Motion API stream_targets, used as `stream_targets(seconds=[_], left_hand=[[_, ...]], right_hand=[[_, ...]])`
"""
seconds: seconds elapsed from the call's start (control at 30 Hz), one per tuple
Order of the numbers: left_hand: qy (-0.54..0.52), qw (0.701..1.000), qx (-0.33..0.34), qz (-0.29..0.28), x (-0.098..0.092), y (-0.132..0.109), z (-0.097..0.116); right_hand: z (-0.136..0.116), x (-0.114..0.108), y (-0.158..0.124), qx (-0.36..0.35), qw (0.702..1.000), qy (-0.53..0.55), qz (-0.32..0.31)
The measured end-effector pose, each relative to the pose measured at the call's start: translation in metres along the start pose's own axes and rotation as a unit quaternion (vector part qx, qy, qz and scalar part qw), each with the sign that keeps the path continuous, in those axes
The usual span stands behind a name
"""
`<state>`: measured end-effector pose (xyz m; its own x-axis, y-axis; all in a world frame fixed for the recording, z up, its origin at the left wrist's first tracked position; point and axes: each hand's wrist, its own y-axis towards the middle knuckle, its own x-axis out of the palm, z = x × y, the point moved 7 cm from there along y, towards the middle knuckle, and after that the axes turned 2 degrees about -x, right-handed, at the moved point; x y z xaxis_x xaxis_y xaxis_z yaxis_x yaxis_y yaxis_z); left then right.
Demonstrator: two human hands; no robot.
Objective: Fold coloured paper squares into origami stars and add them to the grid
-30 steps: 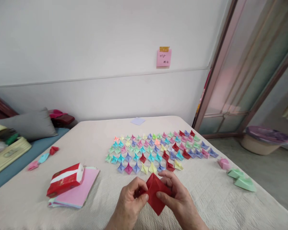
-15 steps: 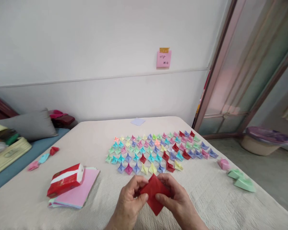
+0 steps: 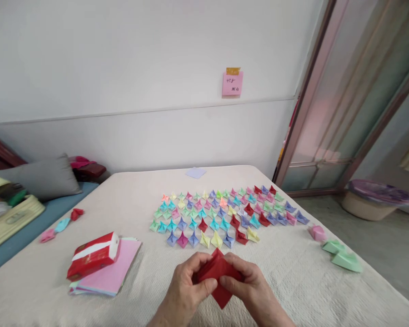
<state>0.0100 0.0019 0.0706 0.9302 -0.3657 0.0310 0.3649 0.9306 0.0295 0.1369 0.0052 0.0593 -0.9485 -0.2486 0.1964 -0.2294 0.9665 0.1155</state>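
Observation:
A folded piece of red origami paper (image 3: 221,296) is held between both hands above the front of the covered table, one corner pointing down and one up. My left hand (image 3: 189,281) grips its left side, thumb on the near face and fingers behind. On the right side my right hand (image 3: 246,282) pinches it the same way, and the two thumbs nearly meet in the middle. Beyond the hands, several rows of small folded paper boats (image 3: 216,239) in many colours stand on the cloth. The paper's back layers are partly hidden by fingers.
At left, a red-and-white packet (image 3: 94,256) lies on a stack of coloured paper sheets (image 3: 127,263). Small folded pieces (image 3: 62,225) lie near the left edge, and green folded papers (image 3: 346,261) near the right edge. A lilac sheet (image 3: 196,172) rests by the wall.
The upper layers of the red paper now bulge apart where they lay flatter before. Both thumbs have come closer together. The other things have stayed in place.

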Motion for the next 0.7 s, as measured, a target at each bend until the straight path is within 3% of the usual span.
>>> stream_targets(seconds=[0.17, 0.27, 0.43, 0.7], left_hand=[[-0.043, 0.996, -0.07, 0.044, -0.001, 0.001, -0.015], [-0.048, 0.996, -0.064, 0.045, -0.003, 0.002, -0.016], [-0.078, 0.996, -0.045, 0.026, -0.005, 0.002, -0.009], [-0.018, 0.997, -0.043, 0.057, -0.015, 0.002, -0.011]], right_hand=[[0.02, 0.001, 0.001, 0.068, 0.996, 0.051, 0.016], [0.027, -0.006, 0.001, 0.086, 0.993, 0.06, 0.045], [0.029, -0.016, 0.002, 0.094, 0.992, 0.072, 0.04], [0.023, -0.014, 0.001, 0.094, 0.991, 0.083, 0.051]])
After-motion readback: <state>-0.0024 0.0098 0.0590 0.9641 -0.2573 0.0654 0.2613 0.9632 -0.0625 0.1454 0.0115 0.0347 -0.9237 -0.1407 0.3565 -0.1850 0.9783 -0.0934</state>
